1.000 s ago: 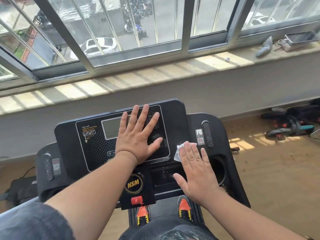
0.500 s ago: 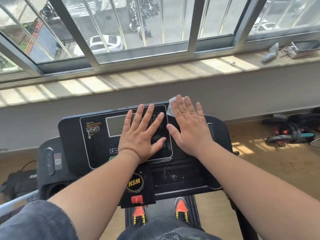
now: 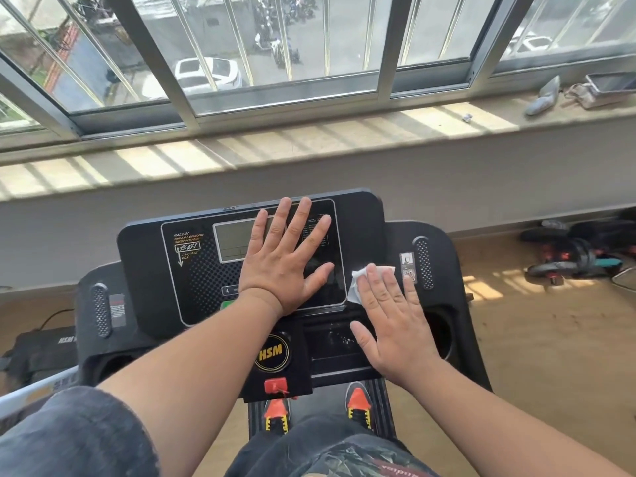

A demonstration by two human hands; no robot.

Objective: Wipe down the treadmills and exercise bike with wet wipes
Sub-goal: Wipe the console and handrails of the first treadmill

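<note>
Fingers of my right hand are lying straight and slightly spread, pressing a white wet wipe flat against the black treadmill console, just right of the display panel, in the middle of the frame. Only the wipe's upper and left edges are showing past my fingertips; the rest is hiding under my palm. My right thumb is pointing left over the shallow tray below the panel, where a few wet spots are glinting.

My left hand is resting flat on the display panel with its fingers fanned wide, covering the right part of the grey screen. It is holding nothing. The two hands are sitting near each other but not touching.

Below the panel a round yellow HSM badge is showing, and under it a red safety clip. My orange and black shoes are standing on the belt at the bottom centre.

Across the top of the frame a barred window is looking down on a white car. On the sill at upper right a tablet is lying. At right, some exercise gear is lying on the wooden floor.
</note>
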